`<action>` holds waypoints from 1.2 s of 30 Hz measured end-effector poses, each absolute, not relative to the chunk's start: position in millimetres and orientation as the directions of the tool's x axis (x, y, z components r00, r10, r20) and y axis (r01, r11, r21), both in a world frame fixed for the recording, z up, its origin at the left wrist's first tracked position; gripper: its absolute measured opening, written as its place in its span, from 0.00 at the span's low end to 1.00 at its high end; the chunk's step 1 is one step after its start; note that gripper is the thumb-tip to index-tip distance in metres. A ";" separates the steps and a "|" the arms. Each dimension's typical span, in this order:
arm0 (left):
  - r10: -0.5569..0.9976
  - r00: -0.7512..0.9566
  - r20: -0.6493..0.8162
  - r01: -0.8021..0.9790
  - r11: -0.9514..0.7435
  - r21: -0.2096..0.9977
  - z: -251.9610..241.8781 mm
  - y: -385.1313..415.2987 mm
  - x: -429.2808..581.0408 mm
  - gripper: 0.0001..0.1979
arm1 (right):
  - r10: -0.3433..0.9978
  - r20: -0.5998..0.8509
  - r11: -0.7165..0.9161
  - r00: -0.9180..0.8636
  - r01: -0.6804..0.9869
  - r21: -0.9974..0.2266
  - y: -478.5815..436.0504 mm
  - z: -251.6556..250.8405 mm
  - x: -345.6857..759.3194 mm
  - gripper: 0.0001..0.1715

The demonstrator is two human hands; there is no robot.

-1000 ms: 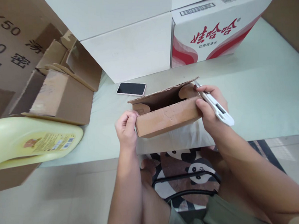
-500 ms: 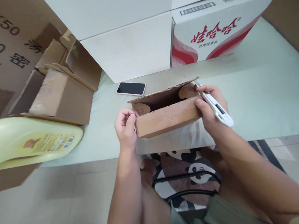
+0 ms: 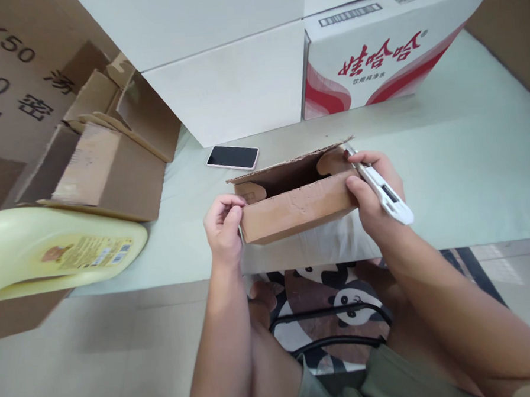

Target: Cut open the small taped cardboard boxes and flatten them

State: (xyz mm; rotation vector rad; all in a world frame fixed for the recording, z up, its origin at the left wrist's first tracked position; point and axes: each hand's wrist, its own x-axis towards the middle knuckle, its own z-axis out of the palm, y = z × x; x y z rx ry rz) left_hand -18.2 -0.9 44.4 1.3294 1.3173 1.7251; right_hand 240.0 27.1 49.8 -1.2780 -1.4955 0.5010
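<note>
A small brown cardboard box (image 3: 299,211) with its top open is held between my two hands near the table's front edge. Its back flap stands tilted up, and the inside is dark. My left hand (image 3: 224,227) is closed on the box's left end, thumb and fingers pinching the corner. At the other end, my right hand (image 3: 377,186) grips the box's right corner and also holds a white utility knife (image 3: 387,195) against the palm. The knife's tip points toward the box's back right corner; part of it is hidden by my fingers.
A smartphone (image 3: 232,157) lies behind the box on the pale green tablecloth (image 3: 459,170). White cartons (image 3: 228,88) and a red-and-white water carton (image 3: 382,56) stand at the back. On the left are opened cardboard boxes (image 3: 116,171) and a yellow jug (image 3: 63,250) on its side.
Almost nothing differs. My left fingers have shifted very slightly at the box's left end; the box and the knife stay in place.
</note>
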 end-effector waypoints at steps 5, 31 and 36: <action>0.877 -0.330 0.350 0.108 -0.334 0.937 43.0 -0.6 -18.8 0.05 | 0.888 0.441 0.345 0.135 0.441 -0.829 27.2 49.8 240.1 0.15; 0.889 -0.311 0.336 0.161 -0.300 0.940 46.1 -1.0 -19.2 0.04 | 0.897 0.420 0.317 0.136 0.462 -0.828 26.6 50.8 239.4 0.15; 0.897 -0.318 0.308 0.176 -0.264 0.948 44.7 -1.6 -20.3 0.05 | 0.902 0.410 0.306 0.133 0.473 -0.826 26.0 52.9 238.6 0.15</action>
